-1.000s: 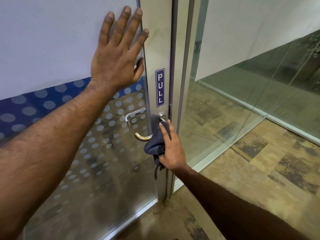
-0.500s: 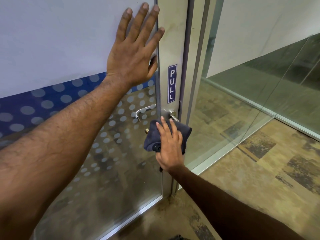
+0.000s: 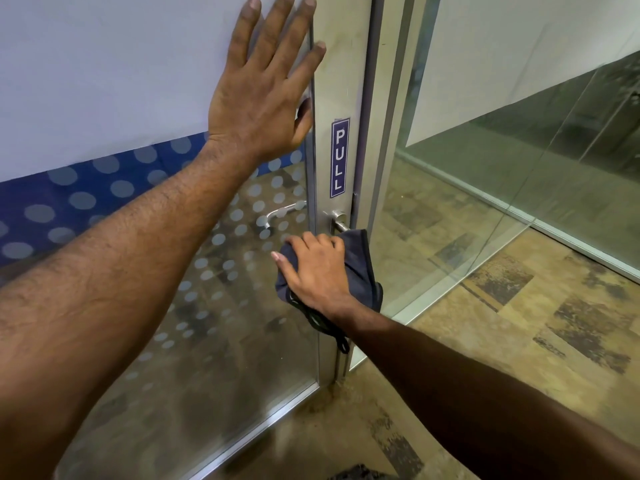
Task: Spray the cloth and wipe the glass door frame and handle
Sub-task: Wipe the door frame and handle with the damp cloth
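Since 1 second ago, the right hand [image 3: 320,271] has slid the dark blue cloth [image 3: 360,271] off the frame edge and over the lever, so the brass-toned tip that showed then is now covered; the left hand [image 3: 263,95] has kept its place on the glass, though the view has shifted.

Largest first: the glass door [image 3: 156,81], frosted above and dotted below, takes the left hand flat against it, fingers spread, gripping nothing. Beside it runs the aluminium door frame [image 3: 341,64] with its blue PULL sticker [image 3: 340,157]. Under the sticker sits the lever handle [image 3: 337,220], only its base showing above the cloth. The right hand is curled over the cloth, pressing it around the lever; how tightly the fingers close underneath cannot be told.

The handle wipe looks to be in hand. Next would be a firm rub along the lever's length, with the door braced, then the frame strip around it.
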